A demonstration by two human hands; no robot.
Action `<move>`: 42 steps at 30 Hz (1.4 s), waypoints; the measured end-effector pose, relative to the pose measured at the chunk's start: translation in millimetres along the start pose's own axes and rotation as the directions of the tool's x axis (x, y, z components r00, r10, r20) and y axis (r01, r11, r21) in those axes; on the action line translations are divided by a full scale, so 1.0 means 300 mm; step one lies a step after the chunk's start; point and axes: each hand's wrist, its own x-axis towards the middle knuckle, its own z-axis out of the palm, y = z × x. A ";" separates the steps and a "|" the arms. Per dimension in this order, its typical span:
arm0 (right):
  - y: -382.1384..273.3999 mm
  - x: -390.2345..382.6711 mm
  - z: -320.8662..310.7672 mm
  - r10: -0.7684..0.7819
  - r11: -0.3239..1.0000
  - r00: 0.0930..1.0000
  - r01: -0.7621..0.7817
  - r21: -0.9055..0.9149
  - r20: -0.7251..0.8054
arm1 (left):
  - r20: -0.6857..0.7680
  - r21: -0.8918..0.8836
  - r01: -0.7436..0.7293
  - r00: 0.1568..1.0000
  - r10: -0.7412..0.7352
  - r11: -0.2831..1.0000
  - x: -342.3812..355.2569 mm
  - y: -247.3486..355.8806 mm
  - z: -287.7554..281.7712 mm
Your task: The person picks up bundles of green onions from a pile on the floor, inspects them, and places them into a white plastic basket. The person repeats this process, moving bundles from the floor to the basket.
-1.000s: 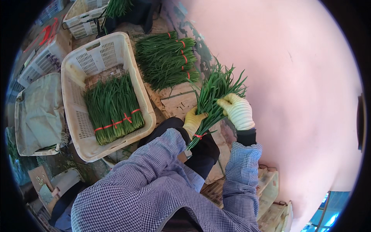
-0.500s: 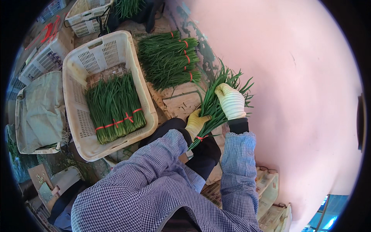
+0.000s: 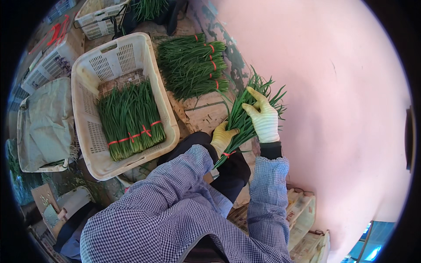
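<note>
A bunch of long green chives (image 3: pixel 240 117) slants across my lap, bound near its stem end with a red tie (image 3: pixel 228 154). My left hand (image 3: pixel 222 137), in a yellowish glove, is closed around the bunch just above the tie. Beside the leafy upper part, my right hand (image 3: pixel 265 117) in a white and yellow glove is open, thumb and forefinger apart. Its fingertips overlap the leaves; whether they touch them I cannot tell. To the left, a white plastic crate (image 3: pixel 87 79) holds several red-tied chive bundles (image 3: pixel 129 116) lying side by side.
More red-tied chive bundles (image 3: pixel 188 65) lie ahead on cardboard (image 3: pixel 210 117). A pale pink wall (image 3: pixel 333 109) rises close on my right. A cloth-covered crate (image 3: pixel 46 122) stands far left, and crates (image 3: pixel 302 215) sit by my right elbow. Ahead, someone's dark-clothed leg (image 3: pixel 172 19) shows.
My right hand has opened, its forefinger stretching up and its thumb spreading away, and has drawn slightly nearer to me. The left hand keeps its hold on the chives.
</note>
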 end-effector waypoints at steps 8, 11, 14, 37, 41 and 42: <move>0.096 0.067 0.044 0.114 0.989 0.993 -0.116 0.095 0.024 | 0.011 -0.023 0.036 0.999 -0.035 0.999 -0.016 0.015 0.020; -0.014 0.023 -0.015 0.248 0.803 0.968 -0.234 0.548 0.049 | -0.030 -0.035 0.020 0.999 -0.021 0.999 -0.009 0.017 0.002; 0.024 0.005 -0.074 0.244 0.659 0.967 -0.114 0.743 -0.069 | -0.019 -0.069 0.018 1.000 -0.020 0.997 -0.019 0.031 0.019; 0.101 -0.030 -0.081 0.399 0.738 0.885 -0.155 0.656 -0.241 | -0.006 0.016 -0.039 0.999 0.039 0.999 0.013 -0.006 -0.025; 0.241 -0.162 -0.047 0.462 0.836 0.803 -0.254 0.486 -0.376 | -0.014 -0.094 0.020 1.000 -0.021 0.995 0.021 0.012 -0.029; 0.287 -0.211 -0.004 0.407 0.884 0.847 -0.271 0.380 -0.342 | -0.030 -0.112 0.039 0.999 -0.043 0.993 0.025 0.018 -0.029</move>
